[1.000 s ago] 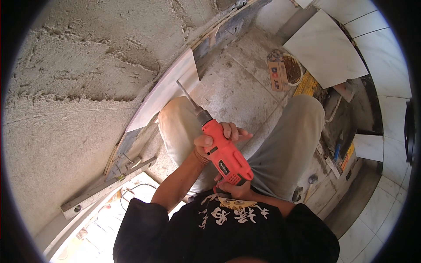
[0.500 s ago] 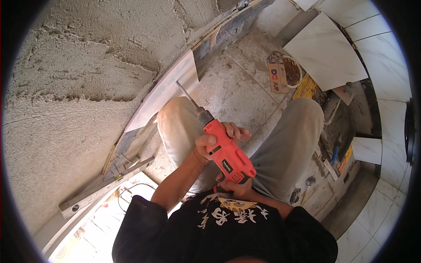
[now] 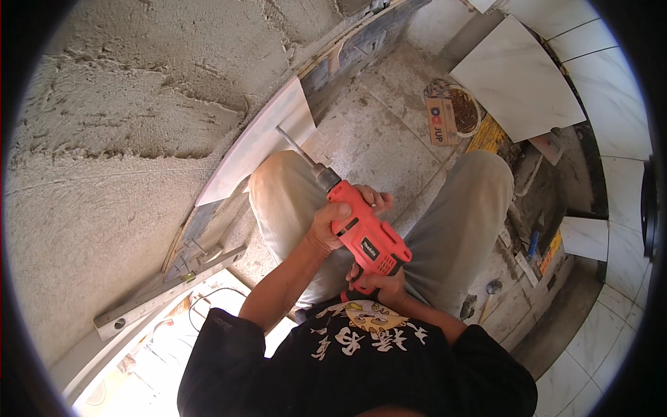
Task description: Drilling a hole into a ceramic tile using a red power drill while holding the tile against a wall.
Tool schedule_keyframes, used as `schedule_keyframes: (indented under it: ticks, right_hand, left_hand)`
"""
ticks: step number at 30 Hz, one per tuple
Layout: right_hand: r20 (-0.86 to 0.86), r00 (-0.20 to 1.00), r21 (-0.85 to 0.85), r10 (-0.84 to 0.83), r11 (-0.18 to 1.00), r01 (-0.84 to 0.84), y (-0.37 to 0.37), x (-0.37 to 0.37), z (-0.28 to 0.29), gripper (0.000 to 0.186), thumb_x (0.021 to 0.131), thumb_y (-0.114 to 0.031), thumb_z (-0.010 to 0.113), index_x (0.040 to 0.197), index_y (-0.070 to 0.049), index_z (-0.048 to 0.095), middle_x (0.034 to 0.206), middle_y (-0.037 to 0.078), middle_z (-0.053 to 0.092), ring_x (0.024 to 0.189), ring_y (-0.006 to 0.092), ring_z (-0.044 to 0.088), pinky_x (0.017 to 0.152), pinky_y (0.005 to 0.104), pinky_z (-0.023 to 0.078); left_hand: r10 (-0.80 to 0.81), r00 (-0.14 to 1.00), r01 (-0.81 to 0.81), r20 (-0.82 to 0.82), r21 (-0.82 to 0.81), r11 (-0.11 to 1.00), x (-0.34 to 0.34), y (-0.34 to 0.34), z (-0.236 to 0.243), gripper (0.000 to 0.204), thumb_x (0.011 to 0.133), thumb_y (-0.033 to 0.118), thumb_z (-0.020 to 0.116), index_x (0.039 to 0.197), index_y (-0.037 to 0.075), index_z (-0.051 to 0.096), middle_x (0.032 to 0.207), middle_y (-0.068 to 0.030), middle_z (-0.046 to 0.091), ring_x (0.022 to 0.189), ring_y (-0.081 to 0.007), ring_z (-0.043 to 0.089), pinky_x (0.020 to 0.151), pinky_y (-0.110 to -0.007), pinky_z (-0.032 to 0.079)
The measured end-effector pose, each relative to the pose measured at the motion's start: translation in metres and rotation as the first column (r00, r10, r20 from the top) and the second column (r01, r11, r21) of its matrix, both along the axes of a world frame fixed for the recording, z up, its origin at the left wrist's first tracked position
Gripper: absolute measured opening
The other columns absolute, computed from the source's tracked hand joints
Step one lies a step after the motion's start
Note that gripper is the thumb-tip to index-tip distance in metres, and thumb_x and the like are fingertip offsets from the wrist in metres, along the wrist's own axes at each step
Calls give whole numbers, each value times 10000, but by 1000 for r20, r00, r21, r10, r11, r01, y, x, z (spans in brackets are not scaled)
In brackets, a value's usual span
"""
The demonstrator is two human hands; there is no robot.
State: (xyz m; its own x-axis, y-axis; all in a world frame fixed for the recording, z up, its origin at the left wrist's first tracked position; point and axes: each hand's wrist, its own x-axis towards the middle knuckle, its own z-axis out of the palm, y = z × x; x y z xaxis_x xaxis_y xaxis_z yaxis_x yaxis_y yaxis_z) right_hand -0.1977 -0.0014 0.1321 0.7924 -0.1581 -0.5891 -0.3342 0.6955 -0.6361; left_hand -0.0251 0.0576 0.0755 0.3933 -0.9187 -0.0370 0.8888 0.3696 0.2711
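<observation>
A red power drill [image 3: 368,233] with a dark chuck and a long grey bit [image 3: 295,146] is held between my knees, above my lap. My left hand [image 3: 332,221] wraps round its front body just behind the chuck, thumb on the near side and fingertips showing past the far side. Lower down, my right hand [image 3: 385,286] grips the handle at the rear, partly covered by the drill's body. The bit slants up and left, its tip appearing in front of a pale marbled tile [image 3: 267,139] set low along the wall; whether they touch I cannot tell.
Rough mortar covers the left wall [image 3: 125,104]. A long spirit level [image 3: 167,295] lies along its base. Ahead on the floor stand a cardboard box [image 3: 440,124] and a round container [image 3: 467,111]. At right are a large leaning tile [image 3: 517,80] and a blue-handled tool [image 3: 533,244].
The drill has shifted slightly right, its rear end rising a little toward my right knee. Both hands have moved with it and keep their grip.
</observation>
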Motion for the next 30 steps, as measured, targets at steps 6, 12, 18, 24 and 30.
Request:
schedule_keyframes:
  ticks: [6, 12, 18, 24, 30]
  right_hand:
    - [70, 994, 142, -88, 987, 77, -1, 0, -5, 428, 647, 45, 581, 1075, 58, 598, 888, 161, 684, 780, 260, 686, 687, 348, 580]
    - [4, 989, 191, -150, 971, 146, 4, 7, 8, 437, 682, 52, 598, 1119, 47, 583, 914, 158, 676, 811, 262, 682, 699, 362, 588]
    - [42, 998, 31, -51, 998, 50, 9, 0, 8, 336, 717, 62, 651, 1049, 32, 605, 870, 101, 667, 752, 186, 665, 676, 318, 565]
    - [82, 996, -136, 18, 991, -7, 15, -2, 13, 262, 736, 52, 677, 989, 21, 621, 843, 82, 666, 690, 144, 644, 627, 276, 537]
    - [78, 992, 60, -102, 993, 97, 0, 0, -2, 342, 670, 70, 632, 1010, 51, 611, 812, 127, 663, 678, 214, 662, 595, 323, 552]
  left_hand:
    - [-6, 1000, 4, 25, 85, 996, 0, 2, -2, 404, 758, 289, 702, 1053, 17, 654, 1085, -102, 654, 1298, -329, 505, 1162, -474, 331]
    - [-15, 1000, 13, 20, 87, 996, -1, 2, 0, 388, 755, 279, 696, 1044, 24, 657, 1086, -100, 656, 1298, -324, 511, 1178, -495, 317]
    - [-12, 1000, 12, 5, -35, 999, 0, 0, 1, 368, 728, 310, 715, 988, 56, 660, 1046, -93, 651, 1285, -328, 522, 1193, -545, 277]
    - [16, 1000, -19, -14, -250, 968, 0, -3, 5, 385, 715, 333, 728, 983, 64, 659, 1028, -89, 649, 1294, -338, 518, 1203, -597, 235]
    - [-15, 1000, 15, 12, -37, 999, 1, -4, 2, 383, 742, 321, 703, 1007, 48, 657, 1061, -102, 655, 1289, -333, 517, 1189, -558, 269]
